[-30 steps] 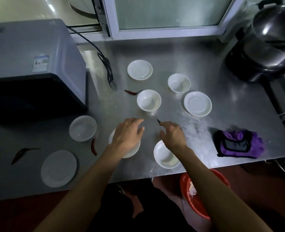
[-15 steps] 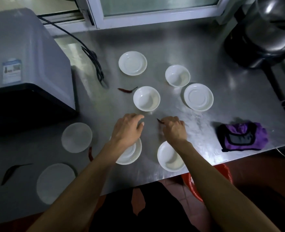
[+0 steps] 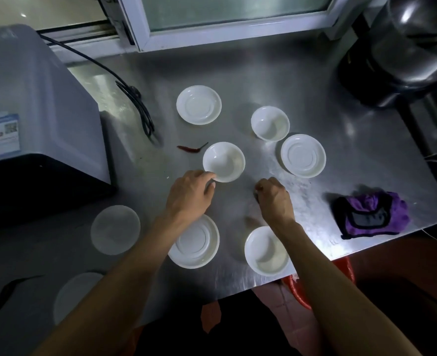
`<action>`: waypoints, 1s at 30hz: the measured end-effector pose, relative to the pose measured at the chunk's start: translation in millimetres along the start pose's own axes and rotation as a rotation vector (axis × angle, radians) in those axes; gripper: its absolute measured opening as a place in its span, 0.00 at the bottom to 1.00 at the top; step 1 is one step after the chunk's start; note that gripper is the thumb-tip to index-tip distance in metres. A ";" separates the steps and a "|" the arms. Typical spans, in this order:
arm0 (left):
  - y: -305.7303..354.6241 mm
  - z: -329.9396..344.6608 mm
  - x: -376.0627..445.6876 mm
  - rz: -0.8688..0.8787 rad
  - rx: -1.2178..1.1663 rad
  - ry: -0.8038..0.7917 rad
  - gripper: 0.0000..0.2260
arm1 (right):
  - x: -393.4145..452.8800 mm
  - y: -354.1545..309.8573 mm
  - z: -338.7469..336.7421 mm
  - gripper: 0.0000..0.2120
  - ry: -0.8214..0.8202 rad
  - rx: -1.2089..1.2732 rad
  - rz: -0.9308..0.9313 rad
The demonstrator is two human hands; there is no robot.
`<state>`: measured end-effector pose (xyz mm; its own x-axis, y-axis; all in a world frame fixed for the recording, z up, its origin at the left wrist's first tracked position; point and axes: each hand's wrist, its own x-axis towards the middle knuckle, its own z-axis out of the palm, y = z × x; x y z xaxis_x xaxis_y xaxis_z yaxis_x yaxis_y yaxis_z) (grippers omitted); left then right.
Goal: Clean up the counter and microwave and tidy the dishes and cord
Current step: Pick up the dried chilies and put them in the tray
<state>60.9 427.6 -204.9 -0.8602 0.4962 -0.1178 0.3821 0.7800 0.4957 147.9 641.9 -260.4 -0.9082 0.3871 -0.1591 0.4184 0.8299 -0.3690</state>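
Dishes sit all over the steel counter (image 3: 238,73), some small bowls and some flat saucers, all white. Both arms reach in from the bottom, bare, with the backs of the hands up. The left hand (image 3: 189,195) lies low over the counter, its fingers loosely bent, and its fingertips touch the near rim of the middle bowl (image 3: 223,161); it grips nothing that I can see. The wrist covers part of a saucer (image 3: 196,244). The right hand (image 3: 274,196) is curled into a fist with the knuckles down by the counter; I cannot tell if something small is inside. Its arm passes over the edge of the near bowl (image 3: 266,250), which looks empty. The middle bowl and the far bowl (image 3: 270,123) look empty too. A red chili (image 3: 191,149) lies just beside the middle bowl. The black cord (image 3: 135,101) runs from the window side and bunches up next to the grey microwave (image 3: 32,111) on the left. A purple cloth (image 3: 371,214) lies on the right.
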 end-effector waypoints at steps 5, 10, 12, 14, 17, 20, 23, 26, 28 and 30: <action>-11.5 -2.4 13.1 -0.018 -0.001 0.011 0.12 | -0.6 1.6 4.9 0.02 0.024 0.014 0.080; -19.3 1.6 23.6 -0.030 -0.008 0.009 0.12 | -0.9 1.7 7.6 0.04 -0.063 0.022 0.145; -21.4 2.7 27.7 -0.021 -0.001 0.011 0.12 | 0.6 -0.1 8.0 0.06 -0.087 0.000 0.147; -23.3 2.7 31.7 -0.017 -0.002 0.017 0.12 | 2.0 -2.9 8.4 0.07 -0.099 -0.024 0.142; -28.7 1.2 38.4 -0.034 -0.003 0.042 0.11 | 5.5 -7.4 10.1 0.08 -0.112 -0.061 0.145; -38.1 0.0 48.7 -0.049 -0.001 0.079 0.10 | 10.1 -11.0 13.3 0.07 -0.097 -0.034 0.167; -50.2 1.2 63.8 -0.057 0.036 0.098 0.11 | 16.0 -14.3 12.4 0.04 -0.085 0.054 0.187; -59.1 4.2 81.1 -0.046 0.111 0.068 0.11 | 23.9 -14.4 10.0 0.02 -0.005 0.167 0.177; -61.1 5.4 91.7 -0.042 0.157 0.025 0.11 | 28.7 -14.4 7.5 0.02 0.040 0.206 0.163; -62.9 6.3 101.3 -0.046 0.212 -0.027 0.11 | 33.4 -15.5 4.0 0.03 0.092 0.228 0.129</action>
<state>-48.2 431.2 -253.5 -0.8699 0.4663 -0.1608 0.4076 0.8632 0.2980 111.0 640.4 -263.7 -0.8385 0.5273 -0.1378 0.5076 0.6637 -0.5494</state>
